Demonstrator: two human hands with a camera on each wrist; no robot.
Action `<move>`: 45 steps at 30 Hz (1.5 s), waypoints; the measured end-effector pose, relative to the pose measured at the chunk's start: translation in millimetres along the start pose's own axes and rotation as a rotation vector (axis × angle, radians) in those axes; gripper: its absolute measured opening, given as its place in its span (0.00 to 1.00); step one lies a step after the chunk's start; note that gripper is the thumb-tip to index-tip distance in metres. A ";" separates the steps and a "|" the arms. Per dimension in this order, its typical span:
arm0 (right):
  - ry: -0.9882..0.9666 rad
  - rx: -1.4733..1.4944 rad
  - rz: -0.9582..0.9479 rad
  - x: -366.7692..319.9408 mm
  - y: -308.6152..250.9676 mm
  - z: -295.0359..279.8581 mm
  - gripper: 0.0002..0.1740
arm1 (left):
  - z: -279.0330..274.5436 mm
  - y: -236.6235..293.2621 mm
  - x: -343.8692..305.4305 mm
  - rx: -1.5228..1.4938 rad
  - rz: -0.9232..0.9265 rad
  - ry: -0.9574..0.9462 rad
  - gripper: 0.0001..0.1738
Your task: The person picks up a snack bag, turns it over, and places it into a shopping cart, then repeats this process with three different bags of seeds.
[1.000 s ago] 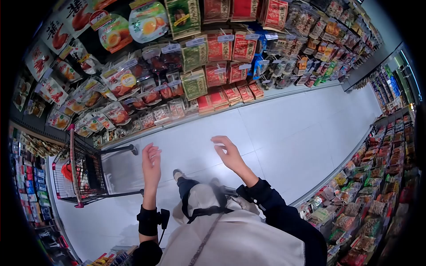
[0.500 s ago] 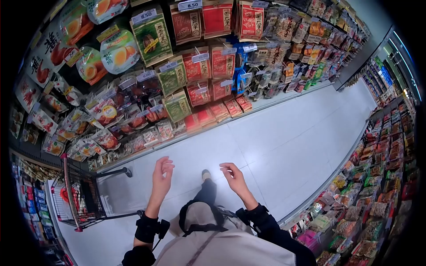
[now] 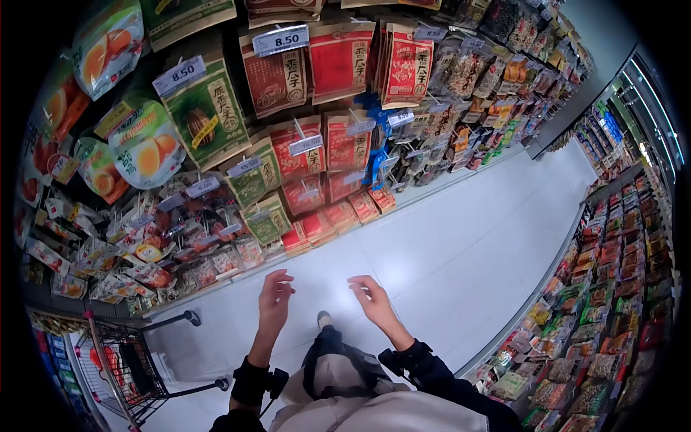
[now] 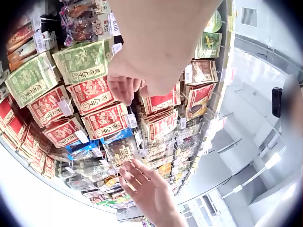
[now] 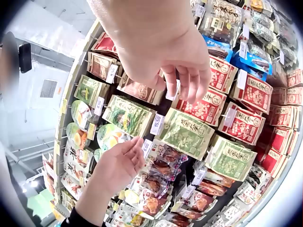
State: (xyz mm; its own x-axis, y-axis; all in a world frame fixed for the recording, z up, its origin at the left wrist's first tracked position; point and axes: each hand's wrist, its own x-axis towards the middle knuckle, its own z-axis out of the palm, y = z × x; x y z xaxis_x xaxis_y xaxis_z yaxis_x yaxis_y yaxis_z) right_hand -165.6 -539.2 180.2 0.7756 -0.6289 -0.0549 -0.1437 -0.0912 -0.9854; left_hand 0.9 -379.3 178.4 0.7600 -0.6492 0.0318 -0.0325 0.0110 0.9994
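Observation:
Both hands are held out in front of the body at waist height, with nothing in them. My left hand [image 3: 275,301] has loosely bent fingers; in the left wrist view the same left hand [image 4: 142,66] overlaps the hanging seed packets. My right hand [image 3: 373,301] is level with it, its fingers relaxed and slightly bent. Nearest to both is the rack, with green seed packets [image 3: 207,111] and red seed packets [image 3: 342,61] on hooks. Price tags [image 3: 281,40] stick out in front of them. Apart from each other, the hands touch no packet.
A shopping cart [image 3: 108,363] with a red item inside stands at the left. Vacuum-packed egg pouches [image 3: 146,147] hang left of the seeds. Another shelf of bagged snacks [image 3: 576,338] runs along the right. Pale floor tiles [image 3: 461,230] lie between the shelves.
The rack of seed packets has come closer and appears larger, as the person steps forward. The cart has slid toward the lower left of the view. Both hands stay empty and relaxed.

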 end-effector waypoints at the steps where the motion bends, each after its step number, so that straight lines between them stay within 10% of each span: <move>1: 0.010 0.015 -0.012 7.9 -3.1 -0.2 0.10 | 5.1 3.1 10.4 -0.013 0.016 -0.016 0.16; 22: -0.071 0.245 -0.112 126.1 -7.3 -39.0 0.11 | 49.5 25.9 68.4 0.126 -0.196 0.051 0.13; 45: -0.297 0.103 -0.227 284.0 11.3 -174.6 0.08 | 176.7 69.5 218.8 0.209 0.163 0.309 0.12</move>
State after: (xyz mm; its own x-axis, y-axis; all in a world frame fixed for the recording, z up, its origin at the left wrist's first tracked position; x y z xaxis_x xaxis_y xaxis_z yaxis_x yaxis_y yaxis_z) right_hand -54.3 -853.7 181.6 0.9269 -0.3495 0.1371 0.1027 -0.1151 -0.9880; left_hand 50.2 -654.9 252.5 0.8923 -0.3919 0.2243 -0.2763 -0.0809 0.9577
